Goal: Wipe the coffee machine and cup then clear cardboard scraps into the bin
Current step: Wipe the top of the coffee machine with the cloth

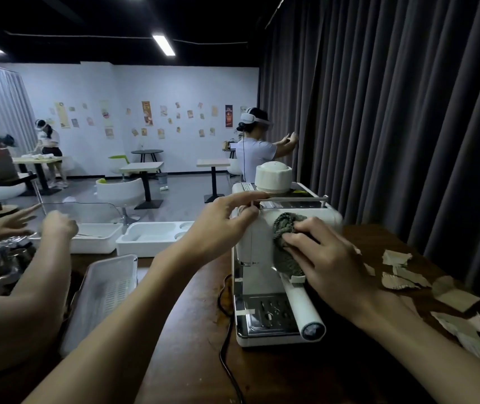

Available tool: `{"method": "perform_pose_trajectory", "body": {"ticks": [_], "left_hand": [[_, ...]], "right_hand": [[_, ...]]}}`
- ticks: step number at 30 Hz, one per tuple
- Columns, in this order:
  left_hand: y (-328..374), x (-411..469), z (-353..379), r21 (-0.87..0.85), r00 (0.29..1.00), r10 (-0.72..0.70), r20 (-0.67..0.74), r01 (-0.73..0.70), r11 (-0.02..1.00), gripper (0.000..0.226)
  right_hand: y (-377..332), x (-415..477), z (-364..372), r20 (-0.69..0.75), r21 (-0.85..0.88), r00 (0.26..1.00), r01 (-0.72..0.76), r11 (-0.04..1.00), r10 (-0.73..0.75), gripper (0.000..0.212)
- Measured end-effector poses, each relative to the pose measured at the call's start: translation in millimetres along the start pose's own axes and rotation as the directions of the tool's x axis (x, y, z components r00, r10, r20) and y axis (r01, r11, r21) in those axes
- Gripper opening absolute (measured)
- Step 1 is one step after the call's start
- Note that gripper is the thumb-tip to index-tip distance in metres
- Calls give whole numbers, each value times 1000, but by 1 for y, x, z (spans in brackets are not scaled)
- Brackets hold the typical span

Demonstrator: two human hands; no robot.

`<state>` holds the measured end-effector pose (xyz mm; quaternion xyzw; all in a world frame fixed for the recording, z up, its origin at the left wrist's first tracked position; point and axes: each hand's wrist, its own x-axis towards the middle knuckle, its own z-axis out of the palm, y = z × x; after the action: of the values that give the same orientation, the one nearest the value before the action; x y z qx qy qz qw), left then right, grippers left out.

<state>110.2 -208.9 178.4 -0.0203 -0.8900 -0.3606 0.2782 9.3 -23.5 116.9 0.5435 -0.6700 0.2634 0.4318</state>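
The first step, wiping the machine, is in hand. The white boxy coffee machine with a chrome drip tray [265,275] stands on the dark brown wooden counter [192,330], its black cord trailing off the near edge. The right hand [329,258] presses a crumpled grey-green knitted cloth [284,243] flat against the machine's front face, fingers curled over the cloth and gripping it. The left hand [221,225] steadies the machine at its upper left corner, fingers closed around the edge beside the thin chrome rail on top.

The torn pale-brown cardboard scraps [407,275] lie scattered on the counter to the right of the machine, untouched so far. No cup can be picked out for certain (the domed white cap on top of the machine is part of it, as far as can be told), and no bin near the counter is in view.

Judging from this, the task is at an early stage. The next move calls for carrying the cloth across the remaining faces while the left hand braces the body, since a firm push could slide the machine.
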Motion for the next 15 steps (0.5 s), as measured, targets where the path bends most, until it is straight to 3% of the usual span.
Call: {"method": "perform_pose_trajectory", "body": {"ticks": [7,15], "left_hand": [[-9,-3,2,-37,1000,26,12,-25,999,34],[-15,-5,2,-78,999,53,0,-53,996,35]], "right_hand": [[-15,16,4,124,89,991,46,995,-57,11],[35,-31,-23,-95,74,972,-209,975,216,13]]}}
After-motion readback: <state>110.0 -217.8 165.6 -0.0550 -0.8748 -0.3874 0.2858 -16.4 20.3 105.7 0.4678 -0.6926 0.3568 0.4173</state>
